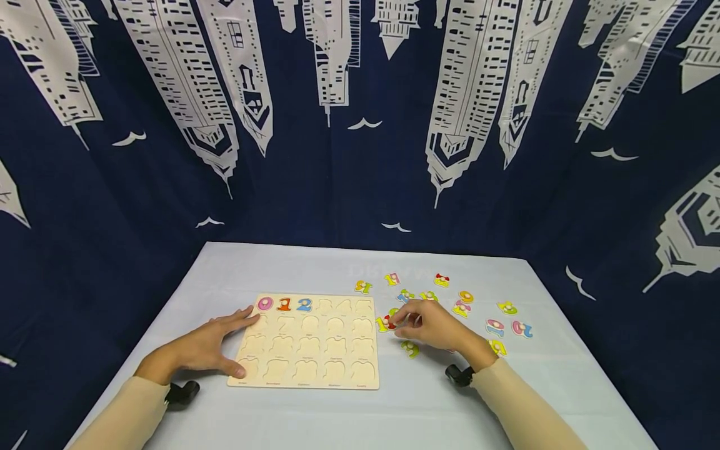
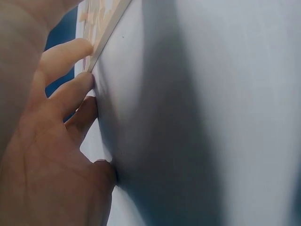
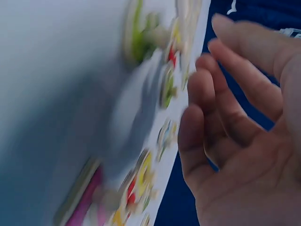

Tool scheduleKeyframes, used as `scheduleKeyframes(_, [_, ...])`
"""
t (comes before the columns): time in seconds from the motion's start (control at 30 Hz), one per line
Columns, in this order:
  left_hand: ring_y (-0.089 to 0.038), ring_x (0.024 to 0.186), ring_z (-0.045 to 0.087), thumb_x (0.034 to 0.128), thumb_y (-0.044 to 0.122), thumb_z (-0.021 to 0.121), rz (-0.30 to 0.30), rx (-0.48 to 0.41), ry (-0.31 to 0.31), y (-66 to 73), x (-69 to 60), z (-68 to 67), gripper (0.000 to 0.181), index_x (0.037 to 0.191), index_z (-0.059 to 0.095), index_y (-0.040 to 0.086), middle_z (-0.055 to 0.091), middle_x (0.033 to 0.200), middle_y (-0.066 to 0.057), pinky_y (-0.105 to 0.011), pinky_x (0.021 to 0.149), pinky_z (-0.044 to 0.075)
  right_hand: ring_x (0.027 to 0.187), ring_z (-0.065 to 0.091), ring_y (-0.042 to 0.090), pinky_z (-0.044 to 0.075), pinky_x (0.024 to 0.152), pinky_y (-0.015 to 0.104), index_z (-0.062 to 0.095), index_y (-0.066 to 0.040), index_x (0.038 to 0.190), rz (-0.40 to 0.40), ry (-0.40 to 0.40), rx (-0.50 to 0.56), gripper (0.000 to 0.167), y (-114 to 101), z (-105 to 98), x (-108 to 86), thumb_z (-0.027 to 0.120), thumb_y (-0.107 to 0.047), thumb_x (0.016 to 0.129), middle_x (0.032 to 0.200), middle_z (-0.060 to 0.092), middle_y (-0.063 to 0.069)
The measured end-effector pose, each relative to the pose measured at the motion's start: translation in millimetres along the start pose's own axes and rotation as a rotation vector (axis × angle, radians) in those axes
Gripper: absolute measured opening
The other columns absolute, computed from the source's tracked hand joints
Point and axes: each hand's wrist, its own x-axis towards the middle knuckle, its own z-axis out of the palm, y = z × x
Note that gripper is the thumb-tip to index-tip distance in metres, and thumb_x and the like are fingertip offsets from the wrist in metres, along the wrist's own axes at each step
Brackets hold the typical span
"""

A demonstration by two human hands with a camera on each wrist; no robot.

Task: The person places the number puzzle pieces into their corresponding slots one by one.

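A pale wooden number puzzle board [image 1: 302,387] lies flat on the table. Its top row holds a pink 0 [image 1: 265,304], a red 1 [image 1: 284,304] and a blue 2 [image 1: 304,305]; the other recesses show bare wood. My left hand [image 1: 205,344] touches the board's left side, thumb at the near corner and fingers spread farther up. Just right of the board, my right hand [image 1: 435,325] hovers over the loose pieces with loosely bent fingers, and nothing shows between them. Closest to its fingertips is a yellow and red number piece [image 1: 384,323].
Several knobbed number pieces are scattered on the right of the table, among them a green and yellow piece [image 1: 410,349], a pink and blue piece [image 1: 522,329] and a red-topped piece [image 1: 442,280]. A dark blue curtain with white buildings [image 1: 337,187] hangs behind the white table [image 1: 315,419].
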Motion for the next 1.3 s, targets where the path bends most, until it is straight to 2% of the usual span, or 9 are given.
scheduleKeyframes(0.3, [-0.068, 0.171, 0.031, 0.0744, 0.041, 0.11, 0.005, -0.007, -0.001, 3.4, 0.3, -1.7, 0.122, 0.176, 0.051, 0.008, 0.032, 0.188, -0.033, -0.094, 0.133, 0.016, 0.091, 0.067, 0.006, 0.058, 0.081, 0.019, 0.09, -0.024, 0.112, 0.039, -0.1, 0.023, 0.018, 24.9, -6.4, -26.5, 0.098, -0.02, 0.096, 0.106, 0.081, -0.006])
scheduleKeyframes(0.73, [-0.068, 0.172, 0.029, 0.075, 0.041, 0.11, -0.009, -0.023, -0.009, 4.0, -0.2, 1.7, 0.122, 0.176, 0.05, 0.007, 0.031, 0.188, -0.033, -0.094, 0.134, 0.015, 0.09, 0.067, 0.006, 0.058, 0.08, 0.019, 0.091, -0.023, 0.108, 0.029, -0.087, 0.04, 0.012, 31.3, -1.1, -31.9, 0.096, -0.018, 0.099, 0.104, 0.08, -0.007])
scheduleKeyframes(1.0, [-0.068, 0.172, 0.028, 0.0751, 0.041, 0.11, 0.002, -0.034, -0.004, 3.2, -0.1, 1.3, 0.122, 0.176, 0.05, 0.007, 0.031, 0.188, -0.033, -0.095, 0.134, 0.013, 0.091, 0.065, 0.006, 0.056, 0.081, 0.018, 0.09, -0.027, 0.108, -0.015, -0.031, 0.027, 0.012, 28.0, 3.6, -25.9, 0.095, -0.019, 0.1, 0.104, 0.079, -0.009])
scheduleKeyframes(1.3, [-0.068, 0.172, 0.028, 0.0747, 0.041, 0.109, 0.01, -0.033, 0.004, 0.4, -1.1, 1.1, 0.122, 0.176, 0.05, 0.008, 0.031, 0.188, -0.033, -0.095, 0.133, 0.013, 0.093, 0.066, 0.009, 0.059, 0.082, 0.022, 0.089, -0.026, 0.105, -0.039, 0.097, -0.006, 0.01, 9.1, 16.7, -2.5, 0.093, -0.017, 0.102, 0.106, 0.08, -0.011])
